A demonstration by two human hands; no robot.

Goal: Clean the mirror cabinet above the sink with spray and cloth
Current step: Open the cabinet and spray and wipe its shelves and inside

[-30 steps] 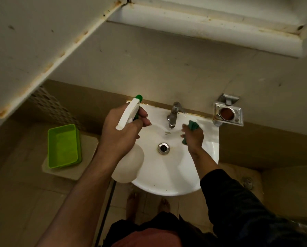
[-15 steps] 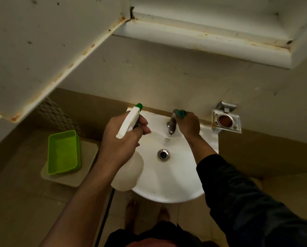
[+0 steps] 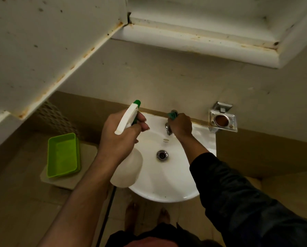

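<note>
Looking down through the head camera, we saw our left hand [image 3: 120,138] at the centre of the frame, fingers wrapped round the neck of a white spray bottle [image 3: 127,168] with its green nozzle [image 3: 137,102] pointing toward the wall, index and middle fingers curled over the trigger area. The bottle's body hung beside the left rim of the white sink [image 3: 168,175], overlapping it in our view. Right of centre, our right hand [image 3: 182,126] in a dark sleeve [image 3: 238,198] clenched a green cloth [image 3: 172,114], which showed only as a small bunch above the knuckles, and held it against the top of the metal tap [image 3: 168,128] at the back of the sink. Along the top of the frame we saw the underside of the mirror cabinet [image 3: 193,38], white with rust-coloured stains at its edges, and its open door [image 3: 42,50] filled the upper left. At lower left sat a green tray [image 3: 62,155] on a pale slab. At right, a metal holder [image 3: 222,120] was fixed to the wall just beside the sink. Our bare feet [image 3: 131,216] showed below the basin.
</note>
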